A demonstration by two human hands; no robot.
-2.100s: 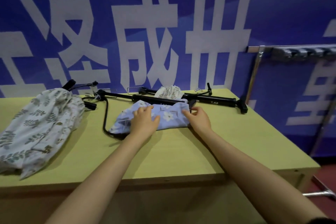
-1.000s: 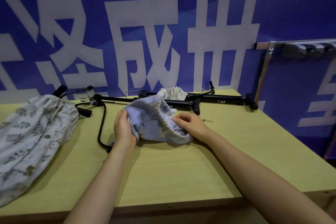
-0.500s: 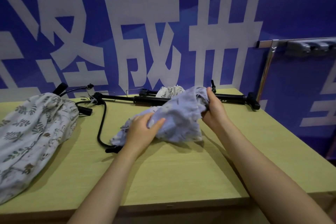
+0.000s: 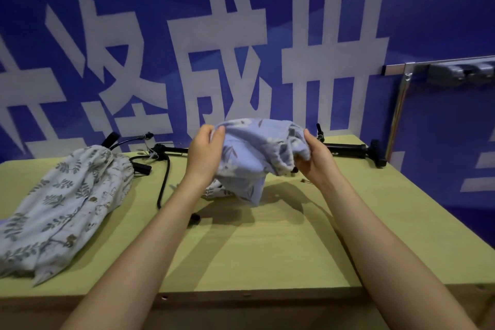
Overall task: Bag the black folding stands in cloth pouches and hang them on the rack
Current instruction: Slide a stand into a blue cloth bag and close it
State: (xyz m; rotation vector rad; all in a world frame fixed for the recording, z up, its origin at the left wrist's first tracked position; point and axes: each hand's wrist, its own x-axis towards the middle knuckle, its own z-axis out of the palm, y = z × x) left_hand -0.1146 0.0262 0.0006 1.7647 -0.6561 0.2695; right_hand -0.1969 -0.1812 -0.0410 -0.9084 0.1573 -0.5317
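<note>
Pouches and stands share the yellow-green surface under my arms, with a blue banner carrying big white characters behind my hands. Well off to the left of my left hand lies the leaf-print pouch, already filled, a black stand end poking out of its gathered mouth. Up and to the right of my right hand is the metal rack, its rail carrying grey hooks. Between my hands hangs the pale blue pouch, lifted off the surface, its lower end drooping towards it. My left hand pinches the pouch's top edge between thumb and fingers; my right hand grips the bunched opening on the other side. Beyond my hands one black folding stand lies along the far edge, its foot past my right hand. A second stand lies beside my left hand, its thin curved arm running towards me. Another scrap of leaf-print cloth shows just under the blue pouch.
</note>
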